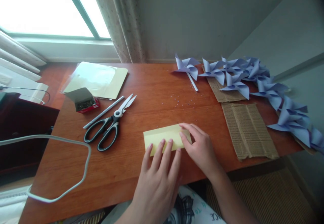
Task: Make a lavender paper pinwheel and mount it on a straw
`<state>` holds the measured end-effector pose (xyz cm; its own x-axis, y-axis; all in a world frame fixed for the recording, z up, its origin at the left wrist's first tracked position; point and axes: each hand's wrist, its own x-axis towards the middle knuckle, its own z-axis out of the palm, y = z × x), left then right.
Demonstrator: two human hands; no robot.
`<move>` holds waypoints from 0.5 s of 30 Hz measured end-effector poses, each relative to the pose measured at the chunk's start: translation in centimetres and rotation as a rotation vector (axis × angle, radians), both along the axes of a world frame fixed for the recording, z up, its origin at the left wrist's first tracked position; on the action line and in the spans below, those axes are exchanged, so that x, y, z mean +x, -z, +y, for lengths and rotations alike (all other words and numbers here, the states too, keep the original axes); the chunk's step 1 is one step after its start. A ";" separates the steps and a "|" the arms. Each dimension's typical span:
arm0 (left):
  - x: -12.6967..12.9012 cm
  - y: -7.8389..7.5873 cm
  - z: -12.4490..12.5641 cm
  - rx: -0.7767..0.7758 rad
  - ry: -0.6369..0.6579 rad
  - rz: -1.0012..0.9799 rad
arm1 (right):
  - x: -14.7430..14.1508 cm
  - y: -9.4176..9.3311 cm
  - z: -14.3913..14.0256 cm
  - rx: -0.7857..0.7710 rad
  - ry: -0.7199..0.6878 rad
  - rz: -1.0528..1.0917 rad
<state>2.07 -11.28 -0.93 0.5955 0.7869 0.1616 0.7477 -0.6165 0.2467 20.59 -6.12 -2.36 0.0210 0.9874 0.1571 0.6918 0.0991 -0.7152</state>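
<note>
Fingers of L hand (158, 170) flat, R hand (199, 149) on yellow paper (165, 138)

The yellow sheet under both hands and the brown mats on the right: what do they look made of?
Yellow sheet: thin matte paper, judging by its crisp folded edge. Brown mats: apparently corrugated cardboard, with ribbed lines and ragged edges.

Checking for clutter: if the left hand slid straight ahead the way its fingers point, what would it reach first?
The left hand already rests on the yellow paper. Past it, probably bare table; the scissors lie off to the left.
</note>
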 end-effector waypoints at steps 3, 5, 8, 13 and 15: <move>-0.2 0.4 0.6 -0.005 -0.006 0.000 | 0.4 0.4 0.1 0.027 0.004 -0.054; -0.3 0.5 0.8 -0.007 0.000 -0.002 | 0.7 0.6 0.3 0.052 0.018 -0.092; -0.6 0.5 1.1 -0.004 0.018 0.026 | 1.3 0.9 0.5 0.071 0.031 -0.122; -0.6 0.8 1.3 -0.003 0.024 0.031 | 1.8 1.0 0.9 0.057 -0.039 -0.163; -0.5 1.0 1.3 -0.010 0.013 0.027 | 1.7 0.8 1.0 0.042 -0.077 -0.190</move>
<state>1.53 -10.00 -1.90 0.6100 0.7804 0.1373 0.7460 -0.6240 0.2326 22.32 -5.07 -3.20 -0.0878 0.9775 0.1917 0.8031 0.1833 -0.5670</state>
